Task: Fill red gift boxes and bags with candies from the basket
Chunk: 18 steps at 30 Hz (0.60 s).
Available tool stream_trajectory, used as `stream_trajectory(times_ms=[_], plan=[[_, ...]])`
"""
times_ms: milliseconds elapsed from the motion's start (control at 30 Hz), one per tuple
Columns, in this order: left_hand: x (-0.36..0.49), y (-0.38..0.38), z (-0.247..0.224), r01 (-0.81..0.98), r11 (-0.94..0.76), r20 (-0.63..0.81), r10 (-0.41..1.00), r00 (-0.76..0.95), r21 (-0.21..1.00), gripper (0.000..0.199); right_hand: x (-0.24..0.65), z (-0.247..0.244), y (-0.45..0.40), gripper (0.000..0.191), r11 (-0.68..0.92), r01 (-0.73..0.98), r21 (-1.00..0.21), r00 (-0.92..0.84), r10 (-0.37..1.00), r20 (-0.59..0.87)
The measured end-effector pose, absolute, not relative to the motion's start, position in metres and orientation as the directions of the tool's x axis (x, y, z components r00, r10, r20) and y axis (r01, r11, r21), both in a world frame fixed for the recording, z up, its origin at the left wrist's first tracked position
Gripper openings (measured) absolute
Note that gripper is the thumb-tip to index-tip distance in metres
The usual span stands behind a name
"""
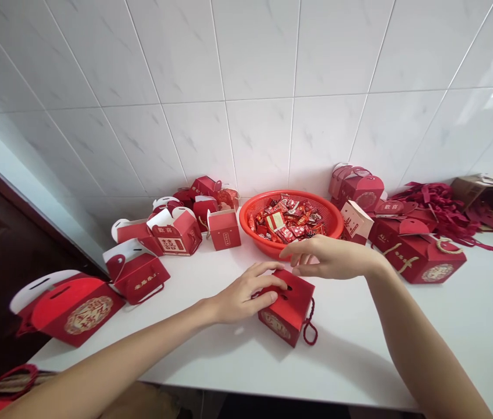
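Note:
A small red gift box (290, 298) stands on the white table in front of me. It has slots in its top, a gold print on its near side and a dark red cord loop hanging at the right. My left hand (246, 294) grips the box from the left, thumb and fingers spread across its top. Over the far side of the box hovers my right hand (331, 256), fingers loosely bent and apart, with nothing visible in it. Just beyond it, a red plastic basket (249, 224) holds wrapped sweets (290, 220).
Several red gift boxes (177, 233) stand at the left, some with raised lids. More boxes (421, 250) sit at the right, before a heap of dark red ribbons (429, 201) and an open carton (468, 189). A tiled wall (259, 134) runs behind the table (211, 355).

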<state>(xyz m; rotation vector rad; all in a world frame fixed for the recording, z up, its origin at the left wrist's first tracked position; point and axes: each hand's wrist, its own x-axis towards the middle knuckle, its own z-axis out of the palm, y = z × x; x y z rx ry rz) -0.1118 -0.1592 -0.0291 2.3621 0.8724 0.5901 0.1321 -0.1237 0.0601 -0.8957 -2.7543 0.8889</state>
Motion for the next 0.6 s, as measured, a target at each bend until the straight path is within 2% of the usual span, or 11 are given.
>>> stream_trajectory(times_ms=[167,300,400,600], plan=[[-0.117,-0.158,-0.028,0.555,-0.614,0.264,0.769,0.583,0.561,0.025,0.149,0.051,-0.112,0.035,0.600,0.478,-0.642,-0.795,0.606,-0.026],[-0.121,-0.151,-0.031,0.578,-0.529,0.224,0.827,0.516,0.622,0.030,0.156,0.022,-0.108,0.031,0.477,0.393,-0.786,-0.784,0.620,-0.015],[-0.123,-0.148,-0.033,0.550,-0.496,0.199,0.836,0.511,0.672,0.031,0.154,-0.007,-0.112,0.029,0.400,0.362,-0.842,-0.766,0.642,-0.024],[-0.125,-0.142,-0.038,0.545,-0.499,0.231,0.843,0.486,0.674,0.032,0.146,-0.042,-0.122,0.033,0.108,0.127,-0.986,-0.701,0.713,-0.012]])
